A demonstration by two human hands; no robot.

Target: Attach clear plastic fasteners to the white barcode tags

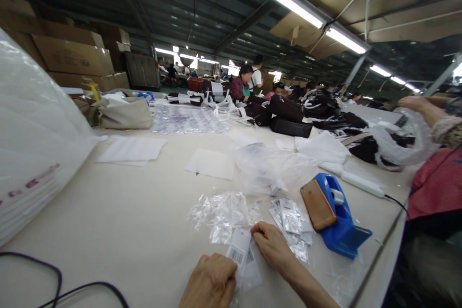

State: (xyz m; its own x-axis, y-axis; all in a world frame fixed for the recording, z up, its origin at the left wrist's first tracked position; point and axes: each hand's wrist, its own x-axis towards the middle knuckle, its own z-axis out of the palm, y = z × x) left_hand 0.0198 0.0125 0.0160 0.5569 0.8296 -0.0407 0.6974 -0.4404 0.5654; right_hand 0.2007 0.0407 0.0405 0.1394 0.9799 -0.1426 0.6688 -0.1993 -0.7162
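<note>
Right hand (271, 245) on tag (240, 250), lengthwise away.

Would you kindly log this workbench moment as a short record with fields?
left hand: left hand fisted on the barcode tag's lower edge
right hand: right hand pinching the tag's top corner
beside tag: clear plastic sleeves; silver sachets
right of sachets: blue tape dispenser with a brown phone case leaning on it
neighbour: a person in a red sleeve handling a plastic bag
surface: pale table
</note>
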